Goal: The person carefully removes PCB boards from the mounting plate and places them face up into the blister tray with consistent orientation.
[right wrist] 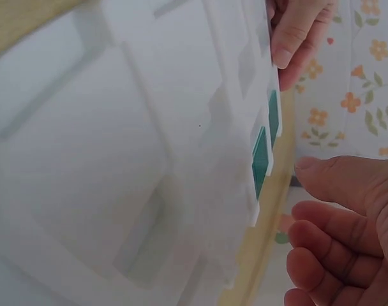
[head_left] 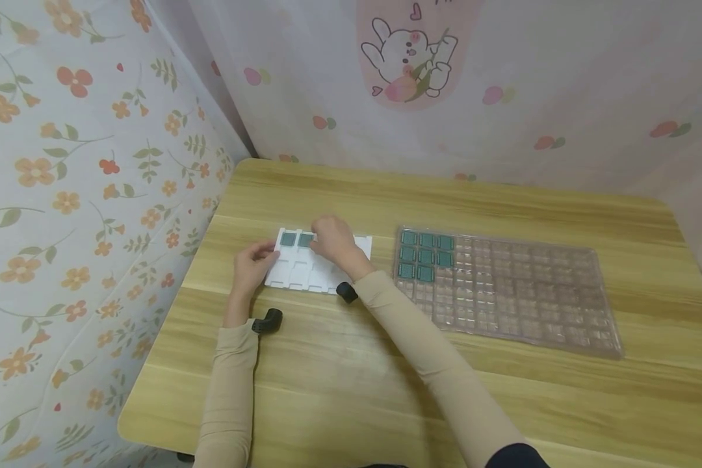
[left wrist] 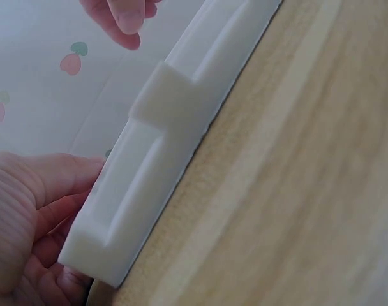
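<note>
A white tray (head_left: 292, 276) with shallow compartments lies on the left part of the table. At its far left, two green square chips (head_left: 288, 239) sit side by side in the back row; both also show in the right wrist view as green chips (right wrist: 261, 162). My left hand (head_left: 251, 263) grips the tray's left end, thumb at the rim and other fingers curled at the side, as the left wrist view shows of the hand (left wrist: 34, 217). Over the back row, close to the second chip, is my right hand (head_left: 335, 242). Its fingers (right wrist: 318, 236) are loosely bent with nothing between them.
To the right lies a clear plastic tray (head_left: 538, 292) of many small pockets, with several green chips (head_left: 426, 239) in its left columns. The wooden table (head_left: 327, 377) meets a printed curtain (head_left: 327, 78) behind and a floral one (head_left: 93, 195) at left.
</note>
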Tool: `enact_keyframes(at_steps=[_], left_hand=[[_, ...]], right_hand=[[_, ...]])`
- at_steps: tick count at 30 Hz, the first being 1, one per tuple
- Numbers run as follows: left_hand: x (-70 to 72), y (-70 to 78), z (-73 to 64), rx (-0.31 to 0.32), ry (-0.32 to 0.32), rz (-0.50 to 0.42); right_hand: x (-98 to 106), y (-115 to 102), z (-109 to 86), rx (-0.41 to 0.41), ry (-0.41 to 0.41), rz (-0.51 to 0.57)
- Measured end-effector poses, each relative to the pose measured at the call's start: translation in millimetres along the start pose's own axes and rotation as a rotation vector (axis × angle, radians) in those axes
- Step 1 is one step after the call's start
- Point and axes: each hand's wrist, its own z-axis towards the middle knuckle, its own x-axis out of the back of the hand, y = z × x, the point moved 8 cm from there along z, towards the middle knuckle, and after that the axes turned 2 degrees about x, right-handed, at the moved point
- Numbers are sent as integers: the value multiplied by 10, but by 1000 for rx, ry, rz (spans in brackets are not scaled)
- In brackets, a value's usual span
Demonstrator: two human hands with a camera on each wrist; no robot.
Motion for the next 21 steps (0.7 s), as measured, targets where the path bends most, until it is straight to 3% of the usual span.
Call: enact_keyframes(at_steps=[21], left_hand=[[-1, -15, 15, -21, -19, -3]], right_hand=[[-211, 32, 190, -35, -29, -9]])
